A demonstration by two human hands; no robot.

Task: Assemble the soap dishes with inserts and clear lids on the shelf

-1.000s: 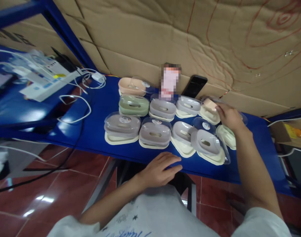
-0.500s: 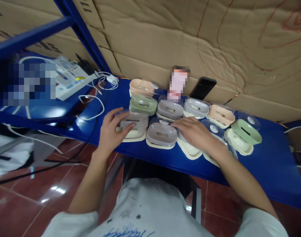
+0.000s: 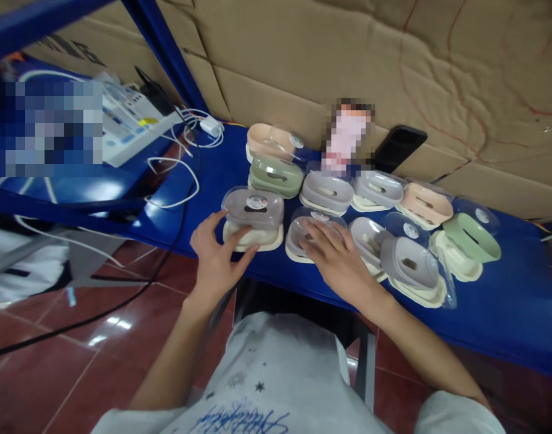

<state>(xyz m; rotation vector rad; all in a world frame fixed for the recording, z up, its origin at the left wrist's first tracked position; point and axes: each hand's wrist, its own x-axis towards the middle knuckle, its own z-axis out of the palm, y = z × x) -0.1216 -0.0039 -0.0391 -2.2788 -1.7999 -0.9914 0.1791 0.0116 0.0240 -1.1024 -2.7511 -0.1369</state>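
Several soap boxes with pastel trays, cream bases and clear lids stand in rows on the blue table. My left hand (image 3: 219, 253) is open, thumb and fingers apart, at the front-left grey soap box (image 3: 253, 217); its fingertips are at the cream base, and I cannot tell if they press on it. My right hand (image 3: 341, 259) is open with fingers spread over the neighbouring grey soap box (image 3: 298, 238), partly hiding it. Right of that hand lie a white-grey soap box (image 3: 368, 238) and a tilted grey soap box (image 3: 409, 265) on its cream base.
Behind are a green soap box (image 3: 276, 175), a peach soap box (image 3: 266, 141) and a black phone (image 3: 400, 147) against cardboard (image 3: 303, 60). A white cable (image 3: 196, 187) and a power strip (image 3: 140, 132) lie at the left. A green tray (image 3: 472, 238) leans at the right.
My right hand has moved left from the white-grey soap box to over the grey one beside it. My left hand has drawn down from the front-left box's top, uncovering its lid sticker. The view has shifted.
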